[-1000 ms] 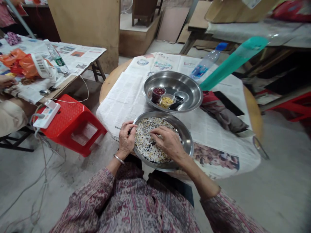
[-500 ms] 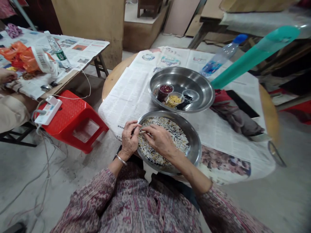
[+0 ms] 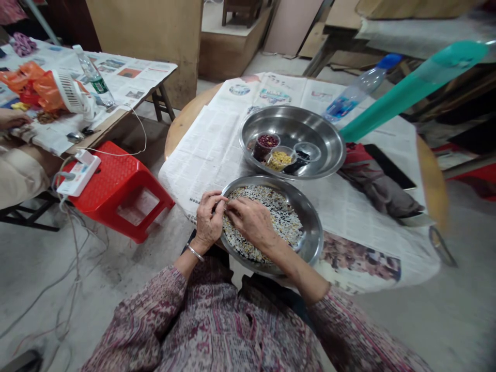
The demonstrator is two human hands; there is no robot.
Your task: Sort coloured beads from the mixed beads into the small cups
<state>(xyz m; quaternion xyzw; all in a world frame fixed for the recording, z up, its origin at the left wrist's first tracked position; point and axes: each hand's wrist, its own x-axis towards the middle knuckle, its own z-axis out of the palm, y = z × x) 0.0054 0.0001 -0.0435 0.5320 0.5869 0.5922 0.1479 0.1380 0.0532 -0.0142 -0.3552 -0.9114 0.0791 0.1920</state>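
A steel bowl (image 3: 313,243) close to my body holds a mix of white, black and yellow grains (image 3: 284,219). Over its left rim is my left hand (image 3: 209,217), fingers curled and thumb pressed to the fingertips. My right hand (image 3: 250,219) hovers above the grains, its fingertips pinched together and nearly meeting the left ones. Whatever sits between the fingers is too small to make out. Behind stands a wider steel basin (image 3: 329,137) with a cup of dark red beans (image 3: 268,142), a cup of yellow grains (image 3: 279,159) and a cup with dark contents (image 3: 306,153).
Newspaper (image 3: 209,134) covers the round table. A water bottle (image 3: 356,90), a long green tube-like object (image 3: 414,93) and a grey-red cloth bag (image 3: 375,181) lie to the right. At left are a red stool (image 3: 116,181) with a power strip (image 3: 79,173), and another person's hand (image 3: 13,119).
My right hand's fingers have closed into a pinch and drawn near my left fingertips. My left hand stays at the bowl's rim. The view has shifted slightly.
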